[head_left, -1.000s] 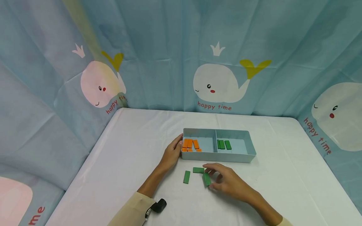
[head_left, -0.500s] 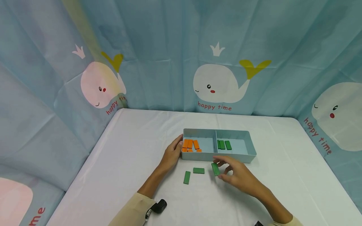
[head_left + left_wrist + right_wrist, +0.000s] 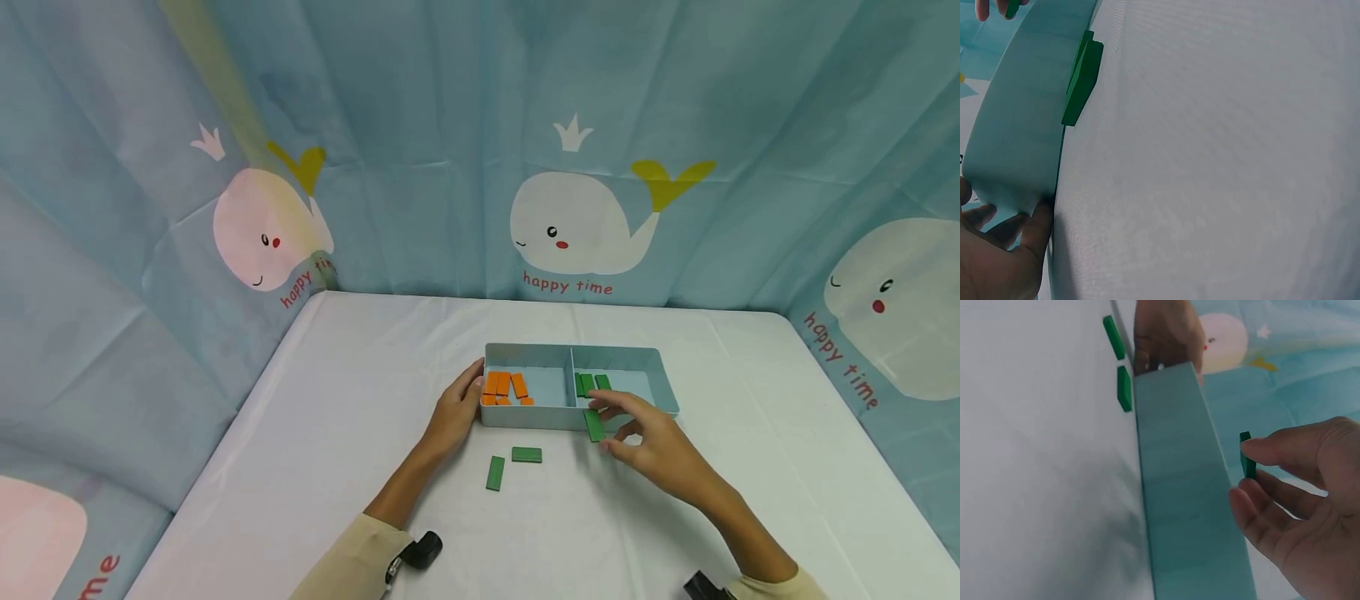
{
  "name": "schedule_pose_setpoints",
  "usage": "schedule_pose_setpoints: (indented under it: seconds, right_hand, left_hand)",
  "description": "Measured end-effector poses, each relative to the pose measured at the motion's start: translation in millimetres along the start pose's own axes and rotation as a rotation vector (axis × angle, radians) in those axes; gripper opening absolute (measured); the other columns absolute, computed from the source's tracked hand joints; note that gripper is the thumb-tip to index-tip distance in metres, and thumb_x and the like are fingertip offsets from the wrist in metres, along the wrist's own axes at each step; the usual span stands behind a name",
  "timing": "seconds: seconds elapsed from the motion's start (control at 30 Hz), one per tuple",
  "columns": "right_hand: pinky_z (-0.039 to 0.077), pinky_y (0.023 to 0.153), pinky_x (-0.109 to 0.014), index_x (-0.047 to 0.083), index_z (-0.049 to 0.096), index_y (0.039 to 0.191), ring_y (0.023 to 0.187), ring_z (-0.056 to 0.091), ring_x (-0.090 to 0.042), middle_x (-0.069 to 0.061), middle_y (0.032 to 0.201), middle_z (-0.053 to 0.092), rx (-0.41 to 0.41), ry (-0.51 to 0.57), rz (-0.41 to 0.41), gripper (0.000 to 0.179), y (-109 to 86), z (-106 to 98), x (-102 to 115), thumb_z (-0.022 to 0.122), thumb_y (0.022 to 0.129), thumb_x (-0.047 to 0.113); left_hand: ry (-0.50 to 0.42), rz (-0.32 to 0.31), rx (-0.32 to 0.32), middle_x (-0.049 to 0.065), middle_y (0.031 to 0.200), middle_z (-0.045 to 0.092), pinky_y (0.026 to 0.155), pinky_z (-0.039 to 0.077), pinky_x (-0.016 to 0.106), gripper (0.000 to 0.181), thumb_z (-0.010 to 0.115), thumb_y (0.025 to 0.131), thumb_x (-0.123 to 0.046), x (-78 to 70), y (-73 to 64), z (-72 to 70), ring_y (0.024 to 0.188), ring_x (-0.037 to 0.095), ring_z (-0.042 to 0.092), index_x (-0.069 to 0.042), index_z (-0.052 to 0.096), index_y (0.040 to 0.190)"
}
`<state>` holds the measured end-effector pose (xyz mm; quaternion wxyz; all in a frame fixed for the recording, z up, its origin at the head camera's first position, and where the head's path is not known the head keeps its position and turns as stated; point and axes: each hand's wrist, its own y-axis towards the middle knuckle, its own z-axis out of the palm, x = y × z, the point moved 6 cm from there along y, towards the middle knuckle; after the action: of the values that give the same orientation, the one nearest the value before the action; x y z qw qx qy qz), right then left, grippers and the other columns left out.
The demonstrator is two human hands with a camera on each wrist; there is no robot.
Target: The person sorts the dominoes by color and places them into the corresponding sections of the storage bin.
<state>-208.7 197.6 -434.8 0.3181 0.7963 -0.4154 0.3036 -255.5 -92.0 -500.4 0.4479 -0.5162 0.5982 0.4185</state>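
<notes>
My right hand (image 3: 652, 442) pinches a green rectangular block (image 3: 593, 426) between thumb and fingers. The block is above the front wall of the pale blue two-compartment box (image 3: 525, 418), at its right half. Against the box's left end, the fingers of my left hand (image 3: 450, 421) rest on the outer wall, as the left wrist view also shows. Two more green blocks lie on the table in front of the box, one upright to the view (image 3: 495, 473), one crosswise (image 3: 527, 455). Several orange blocks (image 3: 504, 383) occupy the left compartment; green blocks (image 3: 587, 385) lie in the right one, partly hidden by fingers.
A white cloth (image 3: 360, 375) covers the table. Behind it and at both sides hangs a blue curtain (image 3: 420, 225) with printed whales. Black wrist devices sit at the left cuff (image 3: 422, 550) and the right cuff (image 3: 705, 586).
My right hand has lifted the green block off the table and carried it right and away from me, up over the box's front edge. The left hand stays at the box's left end.
</notes>
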Motion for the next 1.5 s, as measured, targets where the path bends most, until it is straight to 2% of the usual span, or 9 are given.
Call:
schedule_pose_setpoints:
  seconds: [0.33, 0.5, 0.73, 1.23, 1.5]
  right_hand:
    - [0.062, 0.085, -0.024, 0.014, 0.057, 0.151, 0.118, 0.066, -0.016, -0.009, 0.137, 0.067, -0.043, -0.010, 0.003, 0.070, 5.1, -21, -9, 0.080, 0.089, -0.007]
    - [0.061, 0.086, -0.023, 0.013, 0.057, 0.152, 0.119, 0.066, -0.021, -0.012, 0.137, 0.067, -0.059, -0.016, 0.011, 0.069, 8.3, -27, -12, 0.081, 0.090, -0.004]
    - [0.060, 0.086, -0.020, 0.007, 0.057, 0.150, 0.118, 0.064, -0.025, -0.015, 0.136, 0.068, -0.081, -0.012, 0.027, 0.065, 13.1, -30, -16, 0.081, 0.091, -0.002]
    - [0.058, 0.086, -0.018, 0.009, 0.058, 0.150, 0.116, 0.067, -0.025, -0.012, 0.134, 0.070, -0.104, -0.067, 0.045, 0.063, 22.2, -35, -26, 0.082, 0.092, 0.004]
    - [0.060, 0.086, -0.024, 0.009, 0.058, 0.150, 0.116, 0.068, -0.028, -0.012, 0.134, 0.069, -0.093, -0.069, 0.048, 0.062, 28.0, -33, -32, 0.082, 0.093, 0.006]
  left_hand:
    - [-0.007, -0.006, -0.008, 0.007, 0.171, 0.037, 0.131, 0.024, 0.053, 0.055, 0.042, 0.117, -0.031, 2.1, 0.7, 0.9, 0.160, 0.030, 0.029, -0.010, 0.033, 0.167]
    - [-0.011, -0.006, -0.013, 0.007, 0.170, 0.038, 0.131, 0.024, 0.054, 0.055, 0.043, 0.117, -0.032, 1.0, 0.8, 0.7, 0.160, 0.030, 0.030, -0.011, 0.034, 0.167]
    - [-0.013, -0.014, -0.010, 0.006, 0.170, 0.038, 0.132, 0.024, 0.051, 0.055, 0.042, 0.117, -0.031, -1.2, 0.2, 0.9, 0.160, 0.028, 0.031, -0.011, 0.034, 0.167]
    - [-0.016, -0.008, -0.011, 0.006, 0.170, 0.038, 0.132, 0.024, 0.053, 0.054, 0.043, 0.117, -0.030, -0.9, 1.1, 1.1, 0.160, 0.028, 0.030, -0.011, 0.035, 0.167]
    - [-0.020, -0.007, -0.008, 0.007, 0.171, 0.037, 0.132, 0.024, 0.052, 0.055, 0.042, 0.117, -0.031, 0.0, 0.5, 1.3, 0.161, 0.029, 0.029, -0.010, 0.034, 0.167]
